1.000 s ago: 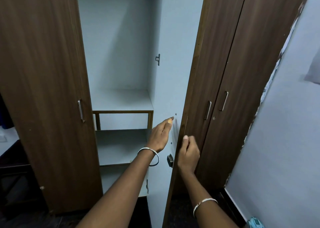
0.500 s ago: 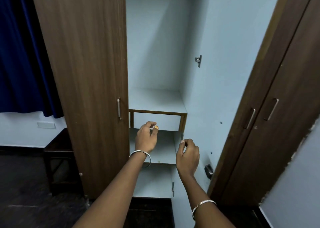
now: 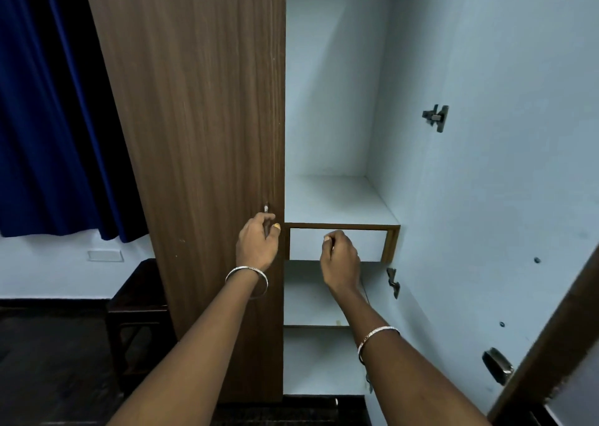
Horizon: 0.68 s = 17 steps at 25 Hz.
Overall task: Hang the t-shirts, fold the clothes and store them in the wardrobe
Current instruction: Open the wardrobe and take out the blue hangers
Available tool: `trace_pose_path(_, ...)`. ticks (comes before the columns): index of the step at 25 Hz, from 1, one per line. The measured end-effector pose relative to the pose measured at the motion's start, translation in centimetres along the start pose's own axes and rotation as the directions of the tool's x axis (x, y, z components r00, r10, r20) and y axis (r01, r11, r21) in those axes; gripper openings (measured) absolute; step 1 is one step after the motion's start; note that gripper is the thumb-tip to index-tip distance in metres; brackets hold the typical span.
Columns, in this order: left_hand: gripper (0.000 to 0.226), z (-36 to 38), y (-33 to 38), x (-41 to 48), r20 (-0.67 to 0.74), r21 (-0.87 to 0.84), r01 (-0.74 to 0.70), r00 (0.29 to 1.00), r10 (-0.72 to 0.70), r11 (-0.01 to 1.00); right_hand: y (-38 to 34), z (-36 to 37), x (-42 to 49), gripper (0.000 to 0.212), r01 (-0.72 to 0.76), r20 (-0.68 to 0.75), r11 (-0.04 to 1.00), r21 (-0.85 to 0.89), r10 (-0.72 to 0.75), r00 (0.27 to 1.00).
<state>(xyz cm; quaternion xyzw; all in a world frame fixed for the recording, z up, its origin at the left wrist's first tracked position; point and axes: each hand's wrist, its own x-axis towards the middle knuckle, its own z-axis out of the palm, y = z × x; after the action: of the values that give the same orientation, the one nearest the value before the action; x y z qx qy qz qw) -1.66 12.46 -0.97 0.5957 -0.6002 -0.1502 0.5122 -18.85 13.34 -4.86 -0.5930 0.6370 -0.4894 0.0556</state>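
Metal door handle (image 3: 266,208) is clasped in the grip of the left hand (image 3: 257,247). The right hand (image 3: 340,257) is curled, empty, before the pale-blue wardrobe (image 3: 327,101).

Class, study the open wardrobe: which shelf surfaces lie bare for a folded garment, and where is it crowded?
Bare: the top shelf, between closed door and side panel; the middle shelf under the framed niche; the bottom compartment. Crowded: the niche front, where the right hand hovers, and the handle the left hand grips.
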Motion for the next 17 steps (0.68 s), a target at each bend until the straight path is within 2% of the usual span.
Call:
trace_pose_path(4,0.025,0.2,-1.3,3.6,0.027,0.019,-0.020,0.999,0.020,1.000,-1.6,3.4,3.1,0.018,0.063,0.049,0.997,-0.055,-0.060,0.997)
trace_pose_path(10,0.030,1.6,-2.2,9.3,0.012,0.006,-0.074,0.997,0.074,0.997,-4.0,8.0,10.6,0.022,0.127,0.091,0.991,-0.036,-0.123,0.988)
trace_pose_path(13,0.030,2.4,-3.8,12.2,0.015,0.010,-0.053,0.998,0.053,0.999,-4.6,11.0,14.3,0.033,0.086,0.158,0.995,0.042,-0.092,0.983)
trace_pose_path(17,0.021,3.4,-6.1,15.0,0.114,0.048,-0.024,0.993,0.018,0.999,-5.1,14.4,17.1,0.051,0.007,0.296,0.969,0.246,-0.082,0.952)
